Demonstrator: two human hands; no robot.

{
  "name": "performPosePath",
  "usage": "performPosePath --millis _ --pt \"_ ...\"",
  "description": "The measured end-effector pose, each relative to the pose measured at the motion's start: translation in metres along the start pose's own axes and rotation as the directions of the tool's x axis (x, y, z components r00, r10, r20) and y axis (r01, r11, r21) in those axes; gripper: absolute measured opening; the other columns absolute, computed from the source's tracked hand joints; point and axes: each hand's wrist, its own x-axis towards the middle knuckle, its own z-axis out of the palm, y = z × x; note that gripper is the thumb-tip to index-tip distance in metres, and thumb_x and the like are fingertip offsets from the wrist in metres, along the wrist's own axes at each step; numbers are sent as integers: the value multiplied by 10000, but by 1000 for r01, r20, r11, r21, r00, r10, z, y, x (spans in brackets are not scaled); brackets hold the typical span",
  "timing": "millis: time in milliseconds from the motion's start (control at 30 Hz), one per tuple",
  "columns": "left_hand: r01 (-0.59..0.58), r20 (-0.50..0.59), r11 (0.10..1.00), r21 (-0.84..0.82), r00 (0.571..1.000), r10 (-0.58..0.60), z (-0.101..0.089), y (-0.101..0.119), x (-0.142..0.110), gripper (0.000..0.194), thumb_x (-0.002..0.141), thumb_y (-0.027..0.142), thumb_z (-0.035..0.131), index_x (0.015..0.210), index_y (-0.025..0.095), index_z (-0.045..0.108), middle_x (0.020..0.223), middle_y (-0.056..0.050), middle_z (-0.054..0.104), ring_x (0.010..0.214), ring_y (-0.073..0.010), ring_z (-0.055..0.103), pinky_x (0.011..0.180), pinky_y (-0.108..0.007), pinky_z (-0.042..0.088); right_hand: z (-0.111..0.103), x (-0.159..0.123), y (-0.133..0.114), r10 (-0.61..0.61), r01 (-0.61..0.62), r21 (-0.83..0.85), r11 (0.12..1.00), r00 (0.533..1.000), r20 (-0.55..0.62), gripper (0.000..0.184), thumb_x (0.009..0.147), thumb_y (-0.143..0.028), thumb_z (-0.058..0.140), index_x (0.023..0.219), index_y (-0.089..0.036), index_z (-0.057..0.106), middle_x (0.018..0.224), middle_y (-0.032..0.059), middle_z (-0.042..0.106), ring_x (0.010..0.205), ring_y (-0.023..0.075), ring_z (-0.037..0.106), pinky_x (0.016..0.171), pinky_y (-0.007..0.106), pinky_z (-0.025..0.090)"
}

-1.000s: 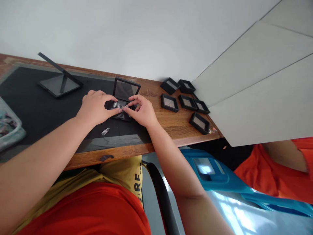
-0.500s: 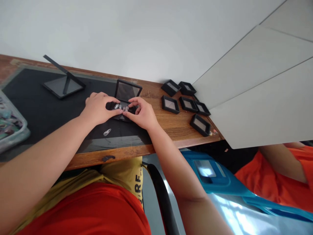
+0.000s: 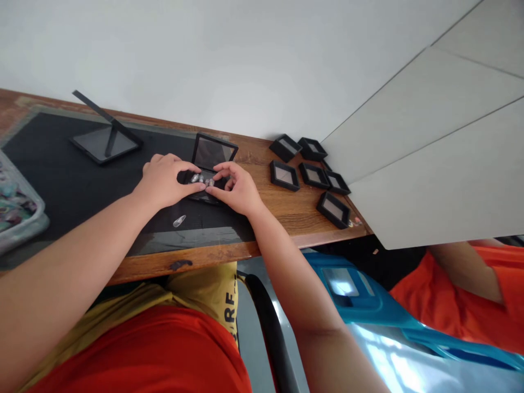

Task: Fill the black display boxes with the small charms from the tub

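Note:
Several small shiny silver press-on nails [image 3: 196, 178] sit in a row in a black hinged display frame [image 3: 214, 153], whose windowed lid stands raised. My left hand [image 3: 166, 180] curls around the row's left end, thumb and forefinger loosely gripping the nails. From the other side, my right hand [image 3: 238, 188] holds the right end the same way. Both thumb tips nearly meet at the front of the row. The fingers hide part of the nails and the frame's base. One loose clear, drop-shaped nail [image 3: 179, 221] lies on the black mat [image 3: 155, 232] nearer to me.
Another black hinged frame [image 3: 107, 144] stands open at the left. A clear plastic tub [image 3: 39, 218] of colourful pieces is at the left edge. Several black frames [image 3: 284, 174] lie on the wooden table [image 3: 262, 210]. A blue chair [image 3: 352, 289] and a person's orange sleeve [image 3: 446, 295] are at right.
My right hand has shifted very slightly to the left. The nails, the frames and my left hand look almost the same; the view has moved a little.

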Motion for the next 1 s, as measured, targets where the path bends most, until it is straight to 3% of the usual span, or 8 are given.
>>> performPosePath --millis 333,567,667,800,1000 --pt "0 0 1000 -10 1000 0 -1 0 1 452 910 618 709 1272 367 812 1360 -108 690 1351 -440 534 1132 -581 453 -17 -6 8 -52 61 98 993 994 -100 534 710 -374 900 1152 -202 655 1012 15 718 565 54 443 555 254 403" --pt "-12 -6 1000 -22 1000 12 0 -1 2 441 915 622 704 1249 359 820 1348 -110 694 1346 -440 540 1123 -588 461 -20 -5 9 -7 8 18 1000 1000 -29 513 697 -371 914 1122 -190 689 985 26 745 583 66 470 590 262 435" --pt "-10 0 1000 -27 1000 10 -1 -3 2 521 903 629 708 1341 355 773 1363 -112 697 1345 -443 550 1121 -587 467 -18 -4 9 20 -20 23 1000 999 -28 548 683 -386 930 1136 -195 687 992 29 757 586 70 490 603 266 449" --pt "-39 47 998 -44 998 41 -6 -9 5 652 864 641 714 1438 331 699 1373 -116 704 1349 -427 561 1133 -571 469 -18 -3 9 39 -38 51 998 999 -17 559 672 -384 939 1137 -202 685 1009 36 774 592 77 516 614 273 467" --pt "-49 146 997 -52 988 56 -9 -19 13 566 869 557 663 1393 354 726 1440 -79 672 1418 -415 527 1200 -570 418 -19 -4 9 46 -45 73 996 999 -21 565 651 -389 950 1119 -206 692 1018 45 801 588 83 529 620 280 481"
